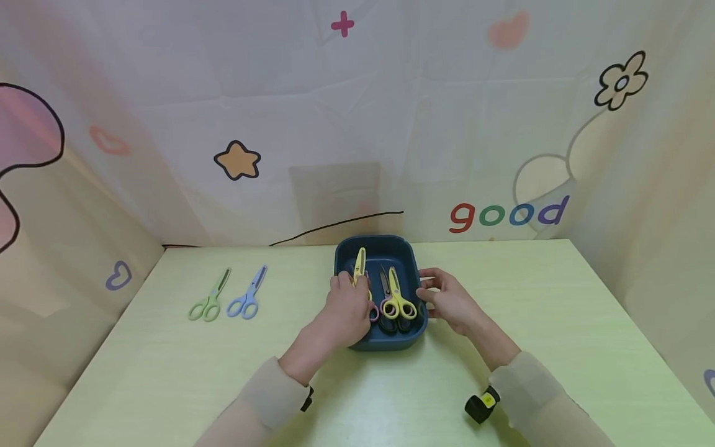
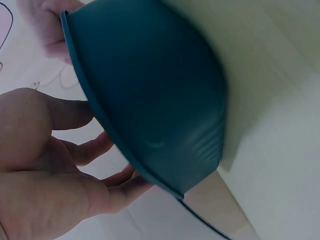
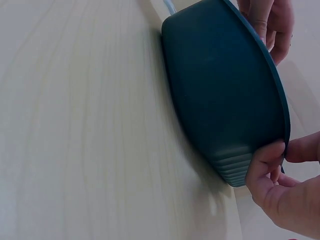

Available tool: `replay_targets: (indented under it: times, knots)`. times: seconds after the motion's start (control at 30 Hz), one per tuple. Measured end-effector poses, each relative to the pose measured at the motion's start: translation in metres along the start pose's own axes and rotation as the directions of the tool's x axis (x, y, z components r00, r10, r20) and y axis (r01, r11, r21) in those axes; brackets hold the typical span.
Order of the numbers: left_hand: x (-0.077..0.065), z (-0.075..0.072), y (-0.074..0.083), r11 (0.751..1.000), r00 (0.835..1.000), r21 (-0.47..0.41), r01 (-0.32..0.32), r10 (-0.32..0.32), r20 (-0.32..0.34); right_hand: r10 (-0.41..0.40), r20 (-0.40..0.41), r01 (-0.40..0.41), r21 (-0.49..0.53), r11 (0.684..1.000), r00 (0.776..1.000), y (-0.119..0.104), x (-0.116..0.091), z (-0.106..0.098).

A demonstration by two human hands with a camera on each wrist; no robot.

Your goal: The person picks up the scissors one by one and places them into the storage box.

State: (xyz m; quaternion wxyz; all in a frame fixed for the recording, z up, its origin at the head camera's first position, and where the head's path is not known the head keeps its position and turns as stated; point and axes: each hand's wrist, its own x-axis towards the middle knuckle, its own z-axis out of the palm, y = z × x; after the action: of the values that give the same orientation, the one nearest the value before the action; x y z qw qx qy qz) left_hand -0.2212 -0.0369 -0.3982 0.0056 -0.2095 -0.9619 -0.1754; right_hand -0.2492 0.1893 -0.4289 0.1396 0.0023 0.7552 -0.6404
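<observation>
Inside the dark blue bin (image 1: 388,345), at its left side, a pair of yellow scissors (image 1: 360,259) lies under the left hand (image 1: 346,310), whose hidden fingertips leave its hold uncertain; the right hand (image 1: 451,304) pinches the bin's right rim. The scissors look light, stiff and smooth, probably best taken by the handles.

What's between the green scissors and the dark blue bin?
The blue scissors, beside the green scissors; then bare tabletop up to the left hand at the bin's left side. The head view shows this.
</observation>
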Motion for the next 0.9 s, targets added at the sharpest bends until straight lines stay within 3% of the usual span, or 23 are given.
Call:
replay_targets:
  times: [0.3,0.67,0.9]
  knots:
    - [0.006,0.016,0.002,0.998,0.999,0.050,-0.025,0.024,0.023,0.001,-0.009,-0.002,-0.008,1.000,1.000,0.001,0.001,-0.001]
    - [0.014,0.028,0.003,0.991,0.987,0.111,0.080,-0.094,0.128,0.014,-0.019,-0.014,-0.016,1.000,1.000,0.001,0.000,0.001]
    - [0.015,0.029,0.003,0.980,0.983,0.187,0.072,-0.101,0.152,0.010,-0.020,-0.010,-0.013,1.000,1.000,0.001,0.000,0.001]
